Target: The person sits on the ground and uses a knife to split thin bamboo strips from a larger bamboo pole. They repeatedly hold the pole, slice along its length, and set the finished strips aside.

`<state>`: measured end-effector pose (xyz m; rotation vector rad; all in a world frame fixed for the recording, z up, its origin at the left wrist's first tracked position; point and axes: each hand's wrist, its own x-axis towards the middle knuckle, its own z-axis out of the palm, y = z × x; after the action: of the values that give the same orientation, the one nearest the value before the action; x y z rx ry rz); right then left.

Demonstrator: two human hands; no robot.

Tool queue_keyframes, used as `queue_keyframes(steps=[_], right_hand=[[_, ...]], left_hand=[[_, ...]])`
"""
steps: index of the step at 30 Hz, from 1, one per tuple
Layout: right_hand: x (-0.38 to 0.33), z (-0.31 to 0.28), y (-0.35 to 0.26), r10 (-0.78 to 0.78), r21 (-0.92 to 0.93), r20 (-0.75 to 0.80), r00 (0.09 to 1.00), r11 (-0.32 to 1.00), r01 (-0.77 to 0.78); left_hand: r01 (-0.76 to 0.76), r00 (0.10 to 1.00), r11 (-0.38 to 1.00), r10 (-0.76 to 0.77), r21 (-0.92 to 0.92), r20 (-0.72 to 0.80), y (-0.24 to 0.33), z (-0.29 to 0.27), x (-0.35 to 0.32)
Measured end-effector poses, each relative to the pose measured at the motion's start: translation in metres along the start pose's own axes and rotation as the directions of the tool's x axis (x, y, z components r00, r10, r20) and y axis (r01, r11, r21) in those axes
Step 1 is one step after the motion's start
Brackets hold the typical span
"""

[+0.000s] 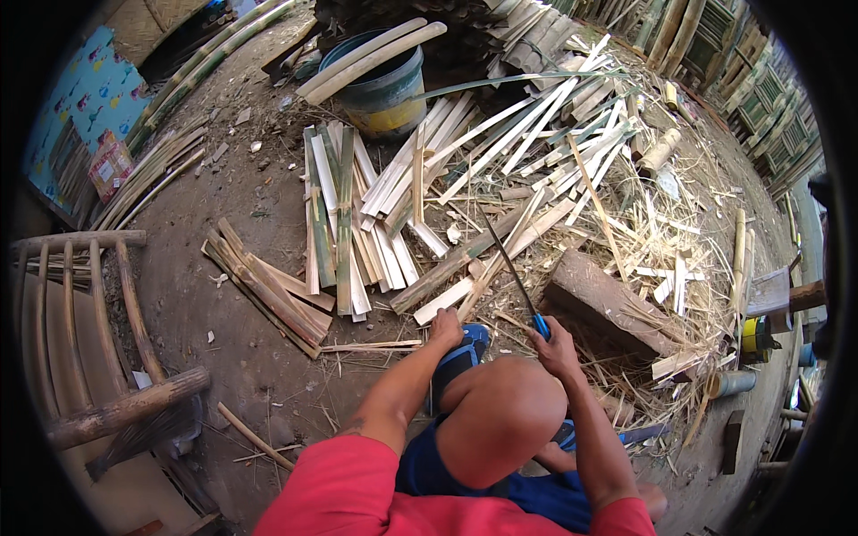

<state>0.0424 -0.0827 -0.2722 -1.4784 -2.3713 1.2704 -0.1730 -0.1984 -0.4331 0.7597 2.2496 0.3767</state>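
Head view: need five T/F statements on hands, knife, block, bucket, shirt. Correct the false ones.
1. The right hand grips a blue-handled knife. True.
2. The brown block lies left of the knife. False: it lies to the right.
3. Two bamboo pieces rest across the bucket. True.
4. The left hand is on the bucket. False: it is by a pale strip, well short of the bucket.
5. The shirt is red. True.
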Motion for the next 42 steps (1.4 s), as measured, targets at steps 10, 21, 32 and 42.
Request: queue_keyframes(steps=[10, 21, 32, 42], right_hand=[[-0.073, -0.037, 0.016, 0.078, 0.375, -0.299, 0.951, 0.926, 0.042], [-0.163, -0.095, 0.045, 0.166, 0.591, -0.48, 0.861, 0.787, 0.178], [-0.226, -0.108, 0.05, 0.219, 0.504, -0.56, 0.799, 0.855, 0.119], [-0.262, -0.174, -0.059, -0.204, 0.12, -0.741, 0.64, 0.898, 0.424]], left_hand=[[-0.456, 0.788, 0.884, 0.349, -0.1, -0.507, 0.088, -0.104, -0.053], [-0.877, 0.279, -0.193, 0.54, -0.44, -0.794, 0.355, -0.258, -0.177], [-0.897, 0.256, -0.1, 0.676, -0.43, -0.691, 0.431, -0.189, -0.259], [-0.942, 0.071, -0.239, 0.548, -0.237, -0.834, 0.434, -0.223, -0.319]])
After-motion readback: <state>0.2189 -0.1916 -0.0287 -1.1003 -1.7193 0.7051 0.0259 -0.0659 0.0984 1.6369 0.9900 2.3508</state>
